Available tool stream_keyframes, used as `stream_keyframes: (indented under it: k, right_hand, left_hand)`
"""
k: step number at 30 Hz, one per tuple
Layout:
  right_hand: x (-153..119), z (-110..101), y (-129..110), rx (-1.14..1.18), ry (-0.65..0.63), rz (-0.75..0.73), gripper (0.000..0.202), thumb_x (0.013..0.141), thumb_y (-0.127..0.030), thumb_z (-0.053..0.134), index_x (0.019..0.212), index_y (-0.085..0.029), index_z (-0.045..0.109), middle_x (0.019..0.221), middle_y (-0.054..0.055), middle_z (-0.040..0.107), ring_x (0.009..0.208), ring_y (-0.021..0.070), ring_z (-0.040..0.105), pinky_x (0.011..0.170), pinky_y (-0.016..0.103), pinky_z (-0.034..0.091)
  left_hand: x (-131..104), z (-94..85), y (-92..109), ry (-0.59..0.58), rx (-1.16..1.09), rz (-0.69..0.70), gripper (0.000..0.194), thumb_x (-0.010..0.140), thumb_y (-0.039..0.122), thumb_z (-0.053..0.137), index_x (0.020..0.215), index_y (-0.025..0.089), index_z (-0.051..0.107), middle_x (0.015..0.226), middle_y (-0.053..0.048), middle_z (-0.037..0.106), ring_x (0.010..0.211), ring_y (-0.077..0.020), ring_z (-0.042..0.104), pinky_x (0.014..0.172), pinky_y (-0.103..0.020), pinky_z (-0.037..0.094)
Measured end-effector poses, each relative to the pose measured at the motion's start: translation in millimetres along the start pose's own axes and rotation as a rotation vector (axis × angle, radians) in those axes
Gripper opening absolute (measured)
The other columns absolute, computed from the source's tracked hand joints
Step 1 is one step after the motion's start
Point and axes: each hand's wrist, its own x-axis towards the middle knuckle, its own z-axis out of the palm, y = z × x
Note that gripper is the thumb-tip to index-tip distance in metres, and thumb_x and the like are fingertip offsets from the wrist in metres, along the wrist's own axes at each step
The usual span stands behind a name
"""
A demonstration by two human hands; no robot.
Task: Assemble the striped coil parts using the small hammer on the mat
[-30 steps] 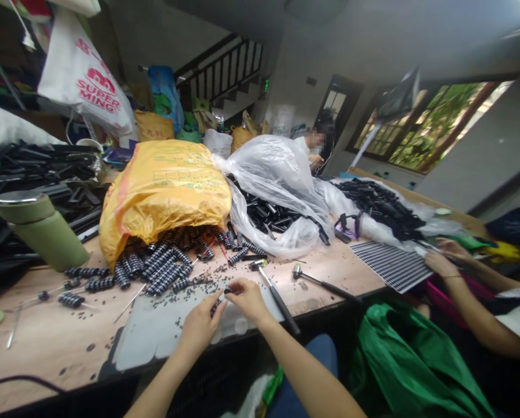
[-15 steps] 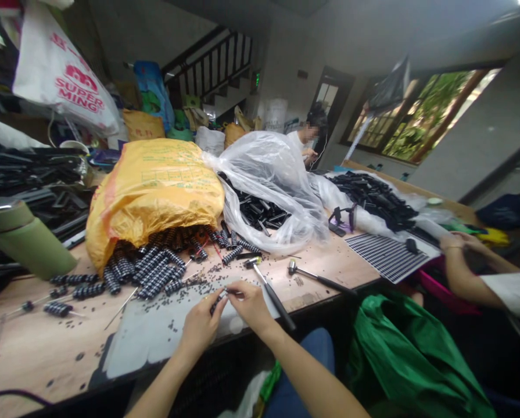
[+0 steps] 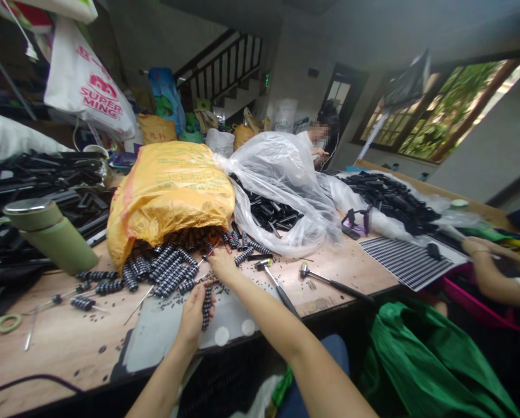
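Note:
My left hand [image 3: 194, 307] is closed around a black-and-white ribbed roll [image 3: 206, 309], which stands upright in the fingers over the grey mat [image 3: 155, 334]. Farther forward, my right hand [image 3: 223, 266] reaches to the front of a pile of similar ribbed rolls [image 3: 168, 270]. Its fingers are pinched together by a thin rod; what they hold is too small to make out. The rolls spill from the mouth of a yellow bag [image 3: 176, 180]. Small black bits lie scattered around both hands.
Two hammers, a near one [image 3: 279, 290] and a farther one [image 3: 329, 281], lie on the right. A green flask [image 3: 53, 235] and scissors [image 3: 0, 331] are at left. Behind stands a clear plastic bag [image 3: 281, 168] of black parts. A co-worker's arm [image 3: 490, 270] shows at far right.
My hands were together over the mat and are now apart. The right hand has moved forward to the pile; the left keeps the ribbed roll. The view has shifted left.

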Motion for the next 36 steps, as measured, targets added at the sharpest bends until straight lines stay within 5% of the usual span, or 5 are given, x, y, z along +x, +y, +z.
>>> stream_keyframes:
  k: [9,15,20,32,36]
  right_hand:
    - [-36,-8,8,0.146,0.111,0.060,0.016,0.076,-0.013,0.052,0.089,-0.013,0.060,0.087,0.009,0.063,0.088,0.0189,0.056,0.080,0.032,0.045]
    - [-94,-36,4,0.513,0.234,0.182,0.014,0.074,-0.019,0.055,0.086,-0.016,0.061,0.081,0.002,0.065,0.070,0.0115,0.062,0.063,0.022,0.053]
    - [-120,-56,1,0.842,0.327,0.254,0.015,0.067,-0.016,0.059,0.081,-0.017,0.065,0.080,0.002,0.066,0.073,0.0140,0.063,0.068,0.026,0.055]
    - [-144,-75,0,0.456,0.299,-0.135,0.029,0.077,-0.012,0.046,0.100,-0.022,0.061,0.108,0.003,0.063,0.100,0.0133,0.058,0.090,0.027,0.044]
    - [-109,-78,30,0.080,0.200,0.080,0.030,0.082,-0.019,0.047,0.111,-0.019,0.054,0.115,0.007,0.056,0.110,0.0172,0.049,0.094,0.033,0.040]
  left_hand:
    - [7,-16.1,8,0.066,0.099,0.048,0.043,0.069,0.051,0.054,0.096,0.017,0.056,0.056,0.006,0.052,0.038,-0.0069,0.043,0.035,-0.018,0.033]
    - [12,6.0,-10,-0.018,0.669,0.373,0.039,0.075,0.044,0.050,0.101,0.019,0.063,0.100,-0.008,0.066,0.093,-0.0217,0.060,0.084,-0.034,0.045]
    - [4,23.8,-12,-0.101,0.847,0.403,0.040,0.080,0.045,0.044,0.108,0.021,0.060,0.108,-0.007,0.064,0.101,-0.0217,0.058,0.090,-0.035,0.043]
    - [-2,34.1,-12,-0.059,0.509,0.379,0.035,0.073,0.041,0.056,0.103,0.023,0.061,0.112,-0.006,0.061,0.105,-0.0244,0.054,0.093,-0.036,0.038]
    - [-3,32.3,-27,-0.085,0.420,0.316,0.036,0.072,0.043,0.055,0.101,0.022,0.059,0.096,-0.005,0.064,0.079,-0.0205,0.060,0.076,-0.033,0.046]
